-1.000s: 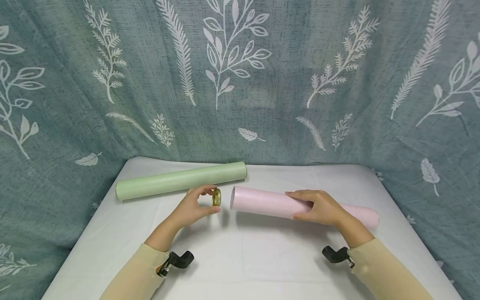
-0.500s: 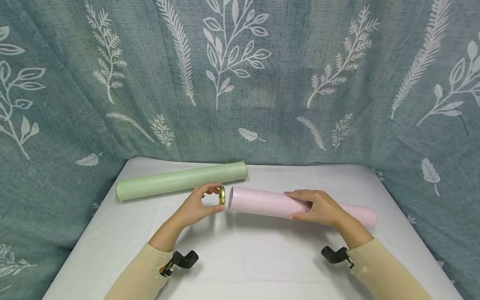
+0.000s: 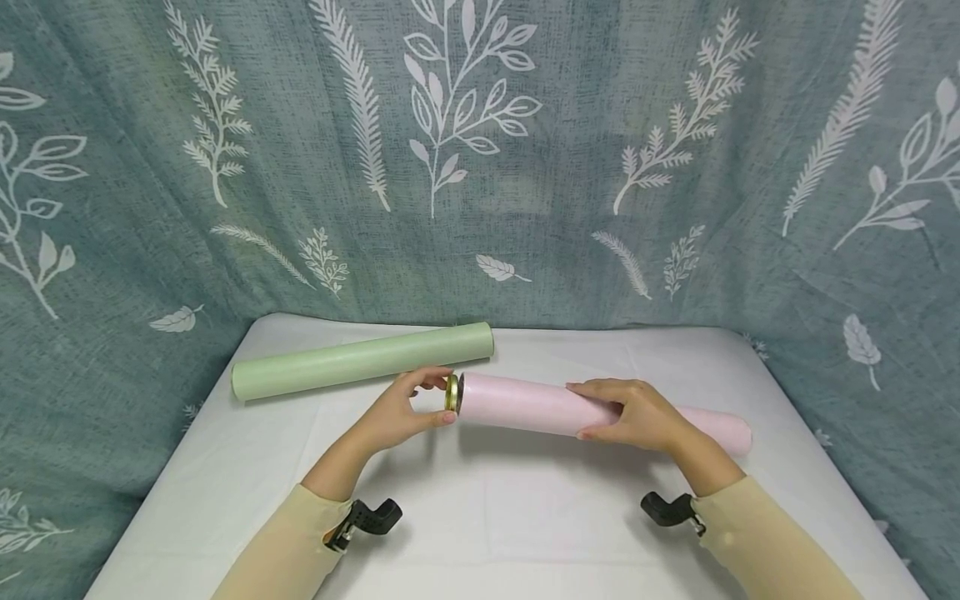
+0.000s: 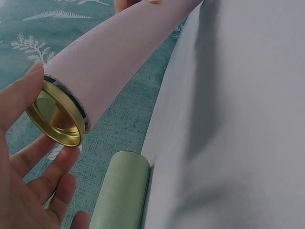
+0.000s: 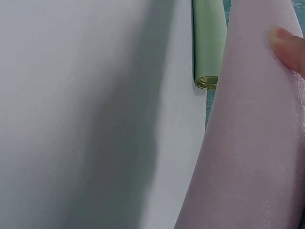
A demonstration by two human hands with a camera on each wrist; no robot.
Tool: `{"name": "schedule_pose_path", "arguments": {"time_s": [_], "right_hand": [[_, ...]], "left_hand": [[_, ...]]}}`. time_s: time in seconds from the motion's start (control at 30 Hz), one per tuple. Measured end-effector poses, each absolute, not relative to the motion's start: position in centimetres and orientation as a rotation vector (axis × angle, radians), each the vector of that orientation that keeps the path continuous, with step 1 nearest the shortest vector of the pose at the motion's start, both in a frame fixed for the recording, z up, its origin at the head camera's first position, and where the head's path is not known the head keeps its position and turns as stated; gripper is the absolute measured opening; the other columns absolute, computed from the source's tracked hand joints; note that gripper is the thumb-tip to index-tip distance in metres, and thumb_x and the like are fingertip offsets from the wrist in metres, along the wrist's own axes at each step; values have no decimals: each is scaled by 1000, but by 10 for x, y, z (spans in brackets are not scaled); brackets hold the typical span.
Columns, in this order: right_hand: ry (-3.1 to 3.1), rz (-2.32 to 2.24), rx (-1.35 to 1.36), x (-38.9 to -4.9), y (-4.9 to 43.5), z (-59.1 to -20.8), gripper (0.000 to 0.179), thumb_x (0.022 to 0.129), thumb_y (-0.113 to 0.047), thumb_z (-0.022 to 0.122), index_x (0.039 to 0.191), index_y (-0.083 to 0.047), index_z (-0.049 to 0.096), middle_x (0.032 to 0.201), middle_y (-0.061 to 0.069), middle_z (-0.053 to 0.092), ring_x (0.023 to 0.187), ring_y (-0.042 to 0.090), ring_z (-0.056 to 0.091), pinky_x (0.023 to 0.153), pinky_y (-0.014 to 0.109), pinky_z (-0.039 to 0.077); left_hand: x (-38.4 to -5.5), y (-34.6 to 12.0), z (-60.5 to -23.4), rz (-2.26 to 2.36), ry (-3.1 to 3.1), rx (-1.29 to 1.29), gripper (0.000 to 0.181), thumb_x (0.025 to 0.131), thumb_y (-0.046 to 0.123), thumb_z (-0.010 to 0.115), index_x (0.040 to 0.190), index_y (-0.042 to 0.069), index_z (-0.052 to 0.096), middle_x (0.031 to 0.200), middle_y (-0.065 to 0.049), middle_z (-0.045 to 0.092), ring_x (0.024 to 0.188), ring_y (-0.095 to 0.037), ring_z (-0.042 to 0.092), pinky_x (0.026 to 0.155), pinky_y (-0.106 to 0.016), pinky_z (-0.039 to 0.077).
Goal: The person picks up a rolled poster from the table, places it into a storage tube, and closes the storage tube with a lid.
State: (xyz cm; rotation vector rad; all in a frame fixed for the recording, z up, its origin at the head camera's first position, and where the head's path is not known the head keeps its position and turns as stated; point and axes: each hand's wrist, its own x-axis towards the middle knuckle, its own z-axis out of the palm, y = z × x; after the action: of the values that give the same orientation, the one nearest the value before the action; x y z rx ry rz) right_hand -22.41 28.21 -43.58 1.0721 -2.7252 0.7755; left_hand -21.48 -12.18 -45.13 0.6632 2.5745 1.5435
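Between thumb and fingers, my left hand [image 3: 401, 414] pinches a gold metal cap [image 3: 452, 392] by its rim. The cap [image 4: 57, 116] stands at the near end of a pink tube [image 3: 517, 402]; in the left wrist view a thin dark gap shows between them, with the cap slightly tilted. My right hand [image 3: 637, 415] grips the pink tube around its middle and holds it above the table. In the right wrist view only the thumb shows, pressed on the tube [image 5: 252, 143].
A green tube [image 3: 360, 361] lies across the back left of the white-covered table [image 3: 525, 533], with a gold cap [image 5: 207, 82] in its right end. A teal leaf-patterned cloth [image 3: 555, 167] hangs behind. Each wrist carries a black camera mount [image 3: 375, 517].
My left hand has moved right with the gold cap, from a gap away up to the pink tube's left end. The pink tube has shifted slightly left in my right hand.
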Motion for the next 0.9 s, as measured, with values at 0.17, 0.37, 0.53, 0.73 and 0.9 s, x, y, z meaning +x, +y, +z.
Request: {"name": "schedule_pose_path", "arguments": {"time_s": [0.17, 0.37, 0.53, 0.73, 0.9], "right_hand": [[-2710, 752, 1083, -224, 281, -437, 67, 75, -45, 87, 135, -25, 66, 129, -6, 67, 119, 22, 63, 91, 42, 54], [-2712, 746, 1083, -223, 280, -436, 66, 75, -44, 87, 135, -24, 66, 128, -5, 67, 119, 23, 63, 92, 44, 53], [-2716, 755, 1094, -222, 278, -436, 67, 76, -46, 87, 135, -24, 66, 129, -6, 67, 120, 22, 62, 93, 44, 53], [-2703, 753, 1101, -220, 278, -436, 67, 75, -44, 88, 135, -24, 66, 129, -6, 67, 120, 22, 63, 93, 44, 53], [-2706, 765, 1090, -219, 279, -436, 67, 75, -44, 88, 135, -24, 66, 129, -5, 67, 120, 22, 63, 93, 44, 53]], "left_hand": [[-214, -120, -452, 1549, 2557, 669, 66, 85, 33, 82, 143, 17, 55, 123, -2, 62, 124, -37, 48, 105, -61, 35], [-214, -119, -453, 1552, 2556, 673, 66, 85, 32, 82, 143, 17, 55, 124, -2, 62, 124, -37, 49, 104, -60, 36], [-214, -118, -453, 1560, 2549, 672, 65, 85, 31, 82, 143, 17, 56, 124, -3, 62, 123, -37, 49, 104, -58, 37], [-213, -117, -453, 1602, 2513, 680, 65, 85, 29, 82, 142, 13, 55, 123, -5, 63, 121, -38, 52, 102, -59, 39], [-211, -114, -451, 1666, 2443, 607, 66, 84, 25, 84, 142, 13, 55, 124, -6, 62, 120, -34, 55, 102, -52, 42]]}}
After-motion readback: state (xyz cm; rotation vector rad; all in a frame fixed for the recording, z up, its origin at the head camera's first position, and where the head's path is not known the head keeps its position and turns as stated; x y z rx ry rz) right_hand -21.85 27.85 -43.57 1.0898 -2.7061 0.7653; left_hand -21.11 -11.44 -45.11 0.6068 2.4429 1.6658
